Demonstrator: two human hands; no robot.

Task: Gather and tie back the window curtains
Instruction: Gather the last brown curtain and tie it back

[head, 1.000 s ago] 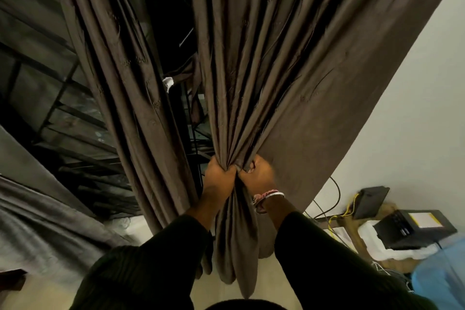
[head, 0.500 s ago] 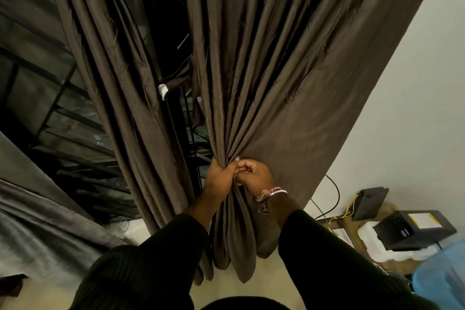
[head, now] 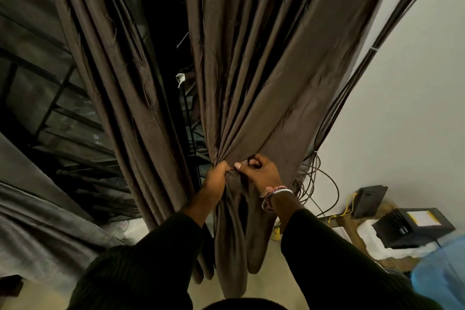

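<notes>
Presently: left hand (head: 217, 176) clamps gathered brown curtain (head: 251, 78), keeping pleats bunched; right hand (head: 261, 172) pinches folds beside it, likely preparing tie.

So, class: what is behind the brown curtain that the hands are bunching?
Right of the curtain, cables run down a white wall; left of it, a dark window grille shows. Whatever lies directly behind the fabric is covered.

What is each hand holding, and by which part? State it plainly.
Both grip the right brown curtain at its gathered waist: the left hand fists the bunched pleats, and the right hand pinches folds beside it. No tie-back is visible.
</notes>
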